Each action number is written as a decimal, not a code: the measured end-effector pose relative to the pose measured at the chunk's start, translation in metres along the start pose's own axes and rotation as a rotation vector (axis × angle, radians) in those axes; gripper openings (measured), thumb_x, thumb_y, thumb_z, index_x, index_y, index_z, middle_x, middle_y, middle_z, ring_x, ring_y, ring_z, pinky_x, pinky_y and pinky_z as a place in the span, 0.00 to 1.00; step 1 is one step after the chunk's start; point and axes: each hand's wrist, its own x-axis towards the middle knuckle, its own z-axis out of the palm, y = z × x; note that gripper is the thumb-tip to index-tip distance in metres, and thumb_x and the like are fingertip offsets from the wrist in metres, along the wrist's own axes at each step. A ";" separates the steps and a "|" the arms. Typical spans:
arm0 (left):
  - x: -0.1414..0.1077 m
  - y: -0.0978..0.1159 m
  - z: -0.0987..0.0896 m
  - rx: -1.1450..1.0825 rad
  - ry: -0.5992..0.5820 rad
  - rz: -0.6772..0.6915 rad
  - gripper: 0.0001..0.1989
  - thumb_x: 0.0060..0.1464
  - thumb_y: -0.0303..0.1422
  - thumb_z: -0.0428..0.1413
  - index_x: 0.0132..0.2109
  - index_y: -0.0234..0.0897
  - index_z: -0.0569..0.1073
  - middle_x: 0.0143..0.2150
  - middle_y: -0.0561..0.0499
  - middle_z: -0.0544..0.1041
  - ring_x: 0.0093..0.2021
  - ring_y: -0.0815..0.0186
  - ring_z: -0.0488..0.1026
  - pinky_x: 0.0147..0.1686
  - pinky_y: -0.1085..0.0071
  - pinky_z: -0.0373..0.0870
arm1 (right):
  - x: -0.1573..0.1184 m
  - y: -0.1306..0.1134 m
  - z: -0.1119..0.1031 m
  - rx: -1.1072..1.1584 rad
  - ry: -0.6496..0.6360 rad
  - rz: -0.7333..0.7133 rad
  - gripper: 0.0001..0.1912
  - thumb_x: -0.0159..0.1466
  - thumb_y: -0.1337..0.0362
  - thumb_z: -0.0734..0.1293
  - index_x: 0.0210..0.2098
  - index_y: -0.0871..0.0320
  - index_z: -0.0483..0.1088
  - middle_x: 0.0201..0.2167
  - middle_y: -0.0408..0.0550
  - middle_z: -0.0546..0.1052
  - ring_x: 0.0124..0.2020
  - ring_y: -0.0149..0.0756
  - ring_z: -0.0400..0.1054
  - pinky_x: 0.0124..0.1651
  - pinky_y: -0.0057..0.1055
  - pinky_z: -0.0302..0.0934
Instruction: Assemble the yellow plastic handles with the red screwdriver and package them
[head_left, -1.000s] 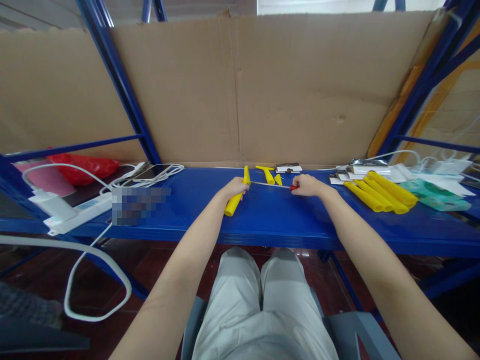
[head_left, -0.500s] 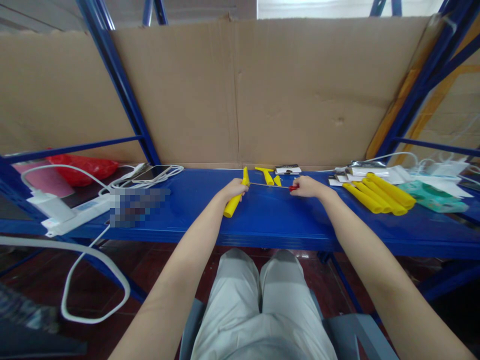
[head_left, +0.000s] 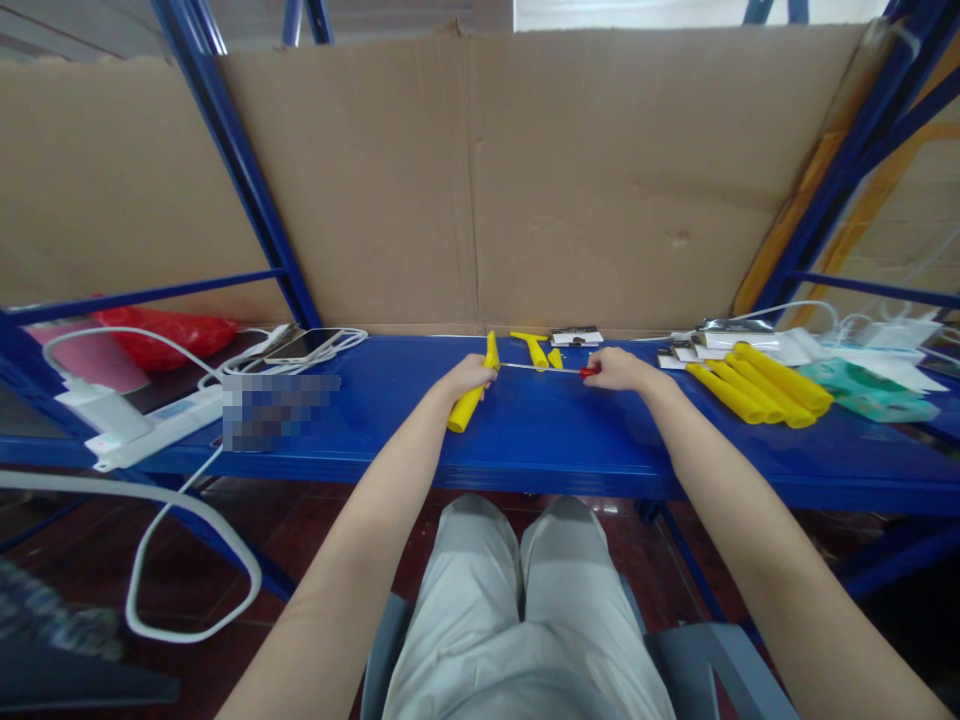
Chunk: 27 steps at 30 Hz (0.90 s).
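My left hand [head_left: 472, 376] is closed around a yellow plastic handle [head_left: 465, 412]; its wide end points toward me and its narrow tip sticks out beyond my fingers. In my right hand [head_left: 619, 368] is a screwdriver [head_left: 547, 369] with a long thin metal shaft and a red grip, mostly covered by my fingers. The shaft runs leftward, almost level, and its tip reaches the yellow handle beside my left fingers. Whether the tip sits inside it, I cannot tell. Behind the shaft lie a yellow T-shaped piece [head_left: 535, 350] and a small yellow piece [head_left: 555, 358].
Several yellow tubes [head_left: 750, 385] lie at the right of the blue table [head_left: 555, 430], near a green packet [head_left: 866, 390]. A small white-and-black box [head_left: 576, 337] stands at the back. On the left are a white power strip [head_left: 161, 425], cables and a red bag [head_left: 165, 335]. Cardboard [head_left: 360, 190] walls the back.
Both hands keep their places and holds. The screwdriver shaft catches the light more brightly now, and the whole view has shifted very slightly.
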 end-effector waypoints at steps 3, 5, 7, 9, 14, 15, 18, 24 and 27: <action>-0.001 0.001 0.000 0.001 -0.001 -0.004 0.07 0.47 0.19 0.50 0.28 0.35 0.64 0.15 0.59 0.62 0.12 0.72 0.61 0.17 0.75 0.60 | 0.002 0.003 0.002 0.017 0.018 -0.024 0.08 0.54 0.65 0.66 0.32 0.59 0.76 0.26 0.47 0.77 0.29 0.35 0.70 0.31 0.26 0.56; -0.002 0.001 0.000 0.001 -0.001 -0.007 0.07 0.47 0.19 0.51 0.28 0.35 0.65 0.15 0.59 0.62 0.13 0.72 0.61 0.17 0.75 0.61 | 0.003 0.005 0.003 0.020 0.027 -0.032 0.07 0.53 0.66 0.66 0.31 0.59 0.75 0.25 0.46 0.76 0.29 0.34 0.69 0.30 0.26 0.56; -0.002 0.001 0.000 0.003 0.001 -0.009 0.07 0.47 0.19 0.51 0.28 0.35 0.64 0.15 0.59 0.62 0.12 0.72 0.61 0.17 0.75 0.60 | 0.004 0.008 0.003 0.034 0.023 -0.035 0.06 0.52 0.66 0.67 0.30 0.59 0.75 0.25 0.45 0.76 0.28 0.34 0.69 0.30 0.26 0.56; -0.002 0.001 0.000 -0.001 0.001 -0.007 0.07 0.48 0.19 0.50 0.28 0.35 0.64 0.15 0.59 0.62 0.12 0.72 0.61 0.16 0.75 0.60 | 0.004 0.011 0.003 0.091 -0.008 -0.033 0.06 0.52 0.66 0.68 0.30 0.59 0.75 0.24 0.45 0.76 0.27 0.33 0.69 0.30 0.25 0.57; 0.000 -0.001 0.001 -0.022 -0.001 -0.007 0.07 0.49 0.19 0.50 0.29 0.36 0.64 0.15 0.60 0.61 0.12 0.73 0.60 0.15 0.76 0.59 | 0.004 0.013 0.003 0.269 -0.097 -0.085 0.05 0.52 0.65 0.69 0.29 0.58 0.73 0.24 0.43 0.76 0.25 0.31 0.69 0.29 0.25 0.60; 0.001 -0.001 0.001 -0.024 0.000 -0.009 0.07 0.49 0.19 0.50 0.29 0.36 0.64 0.15 0.60 0.61 0.12 0.73 0.60 0.15 0.76 0.59 | 0.003 0.012 0.003 0.278 -0.092 -0.109 0.05 0.51 0.64 0.69 0.29 0.58 0.73 0.25 0.43 0.76 0.27 0.32 0.69 0.30 0.25 0.60; 0.002 -0.002 0.001 -0.020 0.004 -0.014 0.07 0.49 0.20 0.50 0.30 0.36 0.64 0.15 0.60 0.62 0.12 0.72 0.60 0.15 0.76 0.59 | 0.003 0.012 0.002 0.286 -0.091 -0.146 0.07 0.50 0.62 0.71 0.28 0.58 0.73 0.27 0.43 0.77 0.29 0.32 0.69 0.30 0.25 0.60; 0.001 -0.002 0.001 -0.002 -0.001 -0.011 0.06 0.48 0.20 0.51 0.32 0.35 0.65 0.16 0.60 0.62 0.13 0.72 0.61 0.16 0.75 0.61 | 0.005 0.013 0.007 0.301 -0.101 -0.137 0.08 0.51 0.61 0.71 0.28 0.57 0.73 0.26 0.43 0.76 0.29 0.32 0.69 0.29 0.25 0.60; 0.000 0.000 0.000 -0.003 -0.003 -0.017 0.06 0.48 0.20 0.51 0.32 0.35 0.65 0.16 0.60 0.62 0.13 0.72 0.61 0.16 0.76 0.60 | 0.008 0.014 0.010 0.306 -0.094 -0.127 0.08 0.51 0.62 0.71 0.30 0.58 0.74 0.28 0.44 0.78 0.31 0.33 0.70 0.32 0.26 0.62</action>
